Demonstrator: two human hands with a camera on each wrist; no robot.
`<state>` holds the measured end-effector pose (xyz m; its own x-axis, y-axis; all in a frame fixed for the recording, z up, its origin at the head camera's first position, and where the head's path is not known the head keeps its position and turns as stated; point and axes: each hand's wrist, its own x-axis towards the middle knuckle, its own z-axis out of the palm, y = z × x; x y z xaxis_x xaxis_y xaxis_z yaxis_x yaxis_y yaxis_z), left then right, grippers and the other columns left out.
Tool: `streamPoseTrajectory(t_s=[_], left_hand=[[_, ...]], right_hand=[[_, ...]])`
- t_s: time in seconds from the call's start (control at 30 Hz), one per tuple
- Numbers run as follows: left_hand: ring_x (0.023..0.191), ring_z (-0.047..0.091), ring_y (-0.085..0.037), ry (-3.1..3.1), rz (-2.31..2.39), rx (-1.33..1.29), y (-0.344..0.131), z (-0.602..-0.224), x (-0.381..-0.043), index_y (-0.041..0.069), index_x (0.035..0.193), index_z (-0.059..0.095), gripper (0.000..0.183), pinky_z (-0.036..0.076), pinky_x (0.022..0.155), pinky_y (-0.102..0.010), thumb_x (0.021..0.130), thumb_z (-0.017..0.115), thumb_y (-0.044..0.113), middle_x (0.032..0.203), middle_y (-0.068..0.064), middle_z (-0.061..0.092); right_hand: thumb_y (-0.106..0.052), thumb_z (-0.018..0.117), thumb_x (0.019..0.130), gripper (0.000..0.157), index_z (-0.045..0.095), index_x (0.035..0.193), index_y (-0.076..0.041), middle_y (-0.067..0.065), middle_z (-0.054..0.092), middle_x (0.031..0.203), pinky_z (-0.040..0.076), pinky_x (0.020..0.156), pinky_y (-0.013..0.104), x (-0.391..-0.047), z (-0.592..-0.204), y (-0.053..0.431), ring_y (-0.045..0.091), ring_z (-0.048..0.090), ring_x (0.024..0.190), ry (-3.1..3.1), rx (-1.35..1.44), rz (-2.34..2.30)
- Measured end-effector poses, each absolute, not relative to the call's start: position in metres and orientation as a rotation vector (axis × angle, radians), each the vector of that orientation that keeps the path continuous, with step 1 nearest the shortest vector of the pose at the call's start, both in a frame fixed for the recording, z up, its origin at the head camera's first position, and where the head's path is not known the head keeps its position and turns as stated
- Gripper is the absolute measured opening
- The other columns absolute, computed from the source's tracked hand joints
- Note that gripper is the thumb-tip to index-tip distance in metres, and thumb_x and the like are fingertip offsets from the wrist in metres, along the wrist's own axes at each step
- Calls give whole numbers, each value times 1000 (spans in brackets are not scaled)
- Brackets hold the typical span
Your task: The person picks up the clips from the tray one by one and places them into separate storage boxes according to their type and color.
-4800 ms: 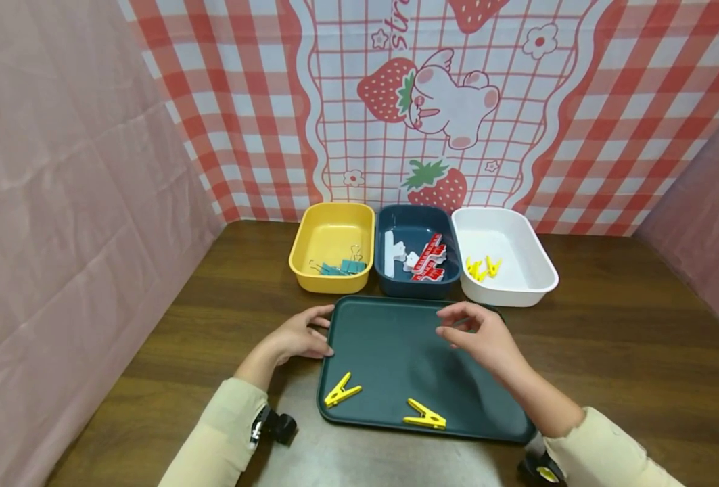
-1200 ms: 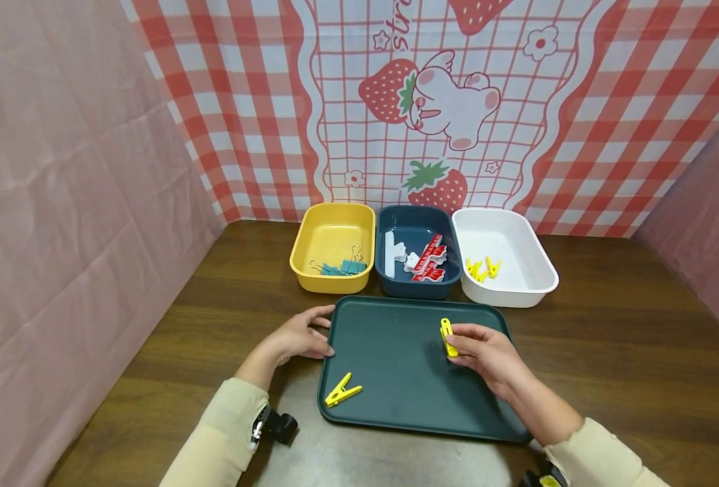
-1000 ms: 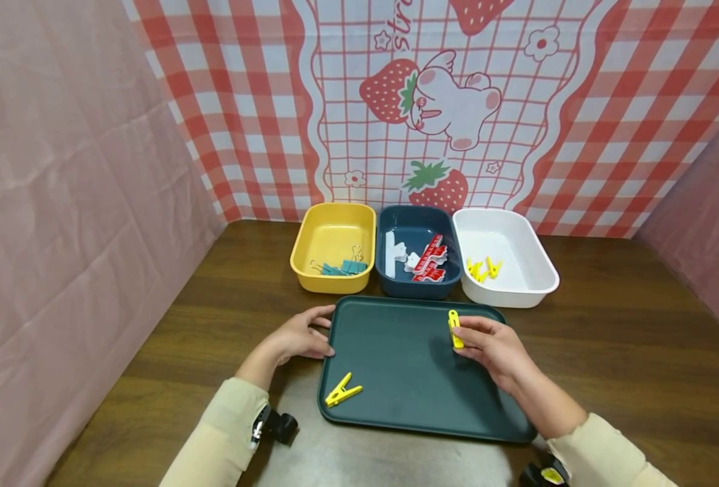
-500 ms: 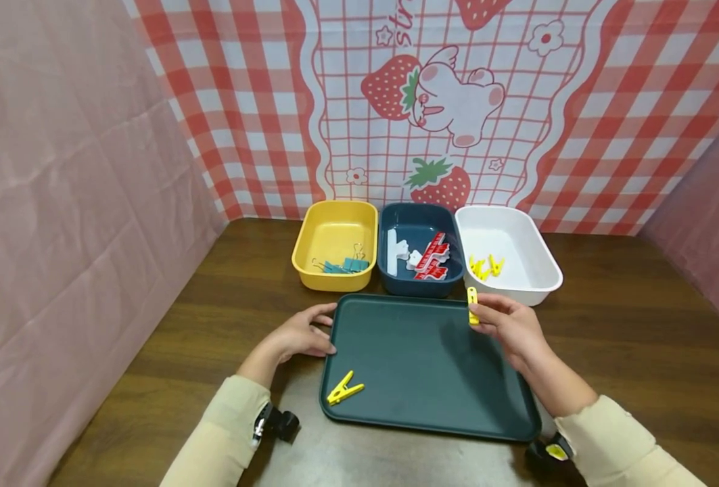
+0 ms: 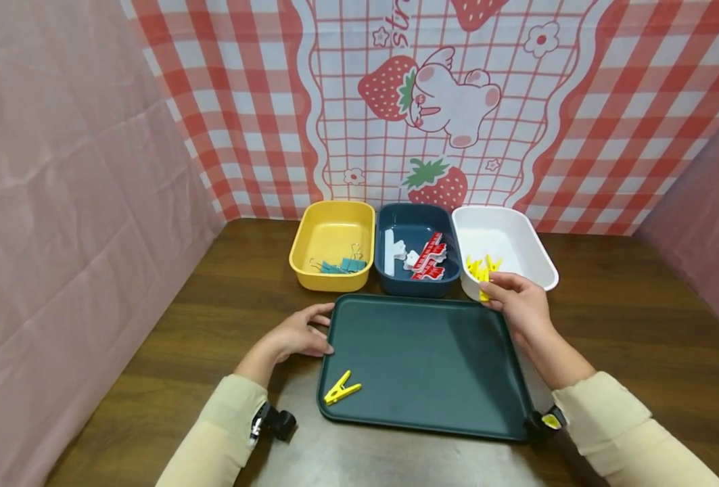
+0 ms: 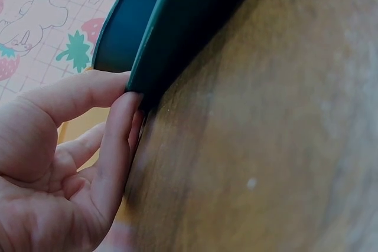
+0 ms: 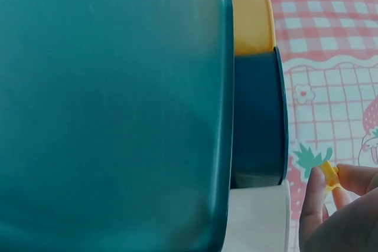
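In the head view my right hand (image 5: 526, 308) pinches a yellow clothespin (image 5: 485, 292) between thumb and fingers, just over the near-left rim of the white bin (image 5: 538, 267). The right wrist view shows part of this clothespin (image 7: 329, 176) at the fingertips. Several yellow clothespins (image 5: 473, 265) lie inside that bin, partly covered by the held one. A further yellow clothespin (image 5: 341, 389) lies on the near-left corner of the dark green tray (image 5: 420, 365). My left hand (image 5: 301, 335) touches the tray's left edge with relaxed fingers; the left wrist view shows fingertips (image 6: 121, 84) against the rim.
Left of the white bin stand a dark blue bin (image 5: 418, 289) with white and red clips (image 5: 430, 257), then a yellow bin (image 5: 331, 281) with teal binder clips (image 5: 342, 266). A checked strawberry cloth (image 5: 438, 108) hangs behind them. Pink cloth covers both sides.
My right hand took the clothespin from the tray's near edge, then carried it far and right to the white bin. The left hand stays at the tray's edge.
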<state>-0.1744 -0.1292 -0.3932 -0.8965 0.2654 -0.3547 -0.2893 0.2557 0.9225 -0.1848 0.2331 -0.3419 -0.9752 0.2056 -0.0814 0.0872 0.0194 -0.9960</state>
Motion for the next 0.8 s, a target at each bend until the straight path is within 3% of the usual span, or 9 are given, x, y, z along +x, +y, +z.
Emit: streamPoseTrajectory(t_s=[0.13,0.2,0.8], left_hand=[[90,59,-23,2097,1667,-23,-130,-392,-176,12,143,36,84,56,72,-35,71,69,-16,127,-18,43],[90,59,-24,2098,1664,-28,-130,-392,-176,12,142,36,83,56,72,-35,71,69,-16,127,-18,43],[88,59,-23,2088,1673,-32,-129,-393,-175,11,143,36,84,56,71,-36,71,68,-17,127,-18,43]], right_hand=[[-15,69,85,44,54,117,9,4,50,90,55,64,20,-192,-339,237,4,60,61,-2271,-307,1991],[-13,68,85,49,50,121,14,4,50,90,55,63,20,-195,-336,238,3,61,61,-2265,-285,1981],[-17,65,87,45,54,122,9,9,51,98,54,64,18,-228,-330,250,3,58,65,-2407,-336,1747]])
